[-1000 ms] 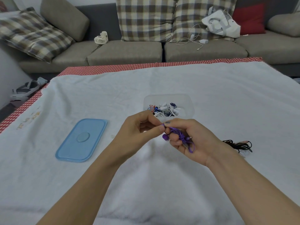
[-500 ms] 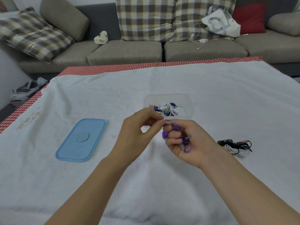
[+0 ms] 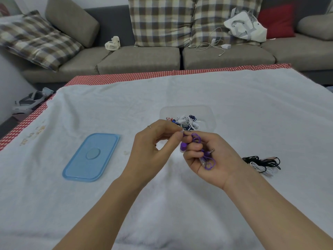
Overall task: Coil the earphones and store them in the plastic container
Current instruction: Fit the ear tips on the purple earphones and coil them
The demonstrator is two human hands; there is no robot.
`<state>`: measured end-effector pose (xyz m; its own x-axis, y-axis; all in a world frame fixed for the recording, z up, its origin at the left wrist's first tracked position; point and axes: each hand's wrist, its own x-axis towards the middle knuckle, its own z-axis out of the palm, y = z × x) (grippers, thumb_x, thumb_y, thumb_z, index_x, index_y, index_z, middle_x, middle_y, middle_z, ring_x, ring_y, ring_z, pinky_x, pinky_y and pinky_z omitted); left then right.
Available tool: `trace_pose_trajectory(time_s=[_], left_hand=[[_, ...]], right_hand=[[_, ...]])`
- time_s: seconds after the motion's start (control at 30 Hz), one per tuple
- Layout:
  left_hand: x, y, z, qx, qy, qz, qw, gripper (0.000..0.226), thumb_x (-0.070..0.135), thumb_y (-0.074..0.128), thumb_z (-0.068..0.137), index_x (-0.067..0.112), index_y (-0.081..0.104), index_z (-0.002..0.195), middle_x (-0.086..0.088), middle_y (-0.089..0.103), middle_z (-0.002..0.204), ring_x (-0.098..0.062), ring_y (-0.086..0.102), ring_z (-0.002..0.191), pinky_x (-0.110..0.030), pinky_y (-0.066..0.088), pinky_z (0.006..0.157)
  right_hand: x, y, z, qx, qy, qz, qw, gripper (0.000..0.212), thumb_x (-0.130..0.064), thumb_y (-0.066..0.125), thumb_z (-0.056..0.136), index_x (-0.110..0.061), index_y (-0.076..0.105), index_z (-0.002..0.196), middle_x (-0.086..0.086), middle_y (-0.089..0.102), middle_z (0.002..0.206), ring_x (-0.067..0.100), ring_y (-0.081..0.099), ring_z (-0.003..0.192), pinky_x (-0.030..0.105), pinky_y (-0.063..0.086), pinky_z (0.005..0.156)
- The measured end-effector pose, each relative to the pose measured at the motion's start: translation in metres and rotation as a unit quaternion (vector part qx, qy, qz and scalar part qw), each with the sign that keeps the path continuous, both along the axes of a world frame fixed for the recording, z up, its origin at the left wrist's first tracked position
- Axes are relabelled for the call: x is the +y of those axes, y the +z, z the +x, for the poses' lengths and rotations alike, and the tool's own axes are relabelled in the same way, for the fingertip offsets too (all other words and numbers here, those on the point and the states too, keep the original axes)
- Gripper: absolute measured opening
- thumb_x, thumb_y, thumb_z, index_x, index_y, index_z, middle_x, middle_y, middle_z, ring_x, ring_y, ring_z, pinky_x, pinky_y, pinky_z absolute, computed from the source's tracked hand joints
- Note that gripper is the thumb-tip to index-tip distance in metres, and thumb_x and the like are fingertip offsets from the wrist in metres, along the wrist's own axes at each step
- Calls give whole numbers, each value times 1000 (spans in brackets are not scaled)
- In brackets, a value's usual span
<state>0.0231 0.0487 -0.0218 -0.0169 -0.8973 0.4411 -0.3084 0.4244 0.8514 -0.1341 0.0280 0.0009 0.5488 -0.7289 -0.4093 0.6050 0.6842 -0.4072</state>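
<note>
My right hand [image 3: 210, 156] holds a coiled bundle of purple earphones [image 3: 196, 147], fingers curled round it, with the metal jack sticking out to the right. My left hand [image 3: 155, 147] pinches the purple cord at the top of the bundle with thumb and fingertips. Just behind both hands stands the clear plastic container [image 3: 207, 112], holding several coiled white, blue and red earphones. A loose tangle of black and white earphones [image 3: 263, 163] lies on the cloth to the right of my right wrist.
The container's blue lid [image 3: 91, 157] lies flat on the white cloth [image 3: 180, 91] to the left. A grey sofa [image 3: 140, 56] with checked cushions, a small fan and a white cable stands beyond the table's red-checked edge.
The purple bundle has become tighter in my right hand and the jack now pokes out. Both hands stayed in front of the container, shifting only slightly.
</note>
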Motion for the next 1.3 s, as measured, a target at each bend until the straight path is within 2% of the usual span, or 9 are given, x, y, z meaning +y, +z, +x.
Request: trace_pose_trajectory(time_s=[0.17,0.27,0.47,0.6,0.7,0.8,0.93,1.07,1.3], left_hand=[[-1,2,-2,48,-11,44,998,13,3,66,97,14,72,94,0,76,93,-20,73,95,-30,56,88],[0,4,-3,56,-12,50,997,14,3,68,94,17,70,97,2,76,96,-19,73,97,-28,56,88],[-2,3,-5,-3,16,-2,1000,22,2,69,93,24,68,91,7,73,89,-15,73,90,-19,53,83],[-3,1,-4,-47,29,-66,996,28,1,69,93,28,68,90,5,70,87,-18,72,85,-22,55,80],[-6,-3,-3,-92,38,-110,989,14,1,68,94,13,71,90,2,69,88,-13,70,80,-23,55,77],[-9,-7,-2,-124,47,-146,980,5,3,67,94,2,72,93,1,68,90,-13,68,80,-27,56,76],[-9,-8,0,-137,48,-152,978,7,6,67,95,3,73,95,-1,69,93,-15,66,86,-31,56,76],[-9,-8,0,-141,50,-166,975,5,3,68,93,1,73,93,-3,70,94,-12,65,88,-27,55,77],[-11,-8,1,-134,39,-158,978,3,-2,72,89,1,71,90,-5,69,90,-12,64,81,-21,53,76]], right_hand=[[1,1,0,22,-3,-10,1000,2,-1,60,80,-2,61,79,3,51,65,5,38,42,13,28,37],[1,-1,-1,41,-8,-6,999,21,-1,57,88,0,65,68,3,51,65,6,37,43,13,28,37],[3,3,1,13,-16,-1,1000,18,0,60,76,1,64,58,3,51,59,5,33,39,13,25,38],[4,4,-1,-6,-13,4,1000,24,-2,60,77,2,66,53,-2,45,55,5,31,37,12,20,40],[5,3,-3,-3,-6,8,1000,32,-3,58,81,1,66,50,-4,44,53,5,30,36,11,18,42],[5,4,-2,-32,-13,29,999,20,-1,57,82,0,62,63,-3,44,53,5,32,35,12,20,39],[4,4,-1,-51,-23,32,998,9,0,56,81,0,61,73,-2,45,55,5,33,34,12,22,37],[3,4,-1,-41,-22,26,999,21,0,57,80,4,67,61,-2,45,56,5,33,34,12,21,38],[3,4,-1,-11,-21,13,1000,18,1,59,75,2,66,57,-2,45,54,5,32,34,13,22,36]])
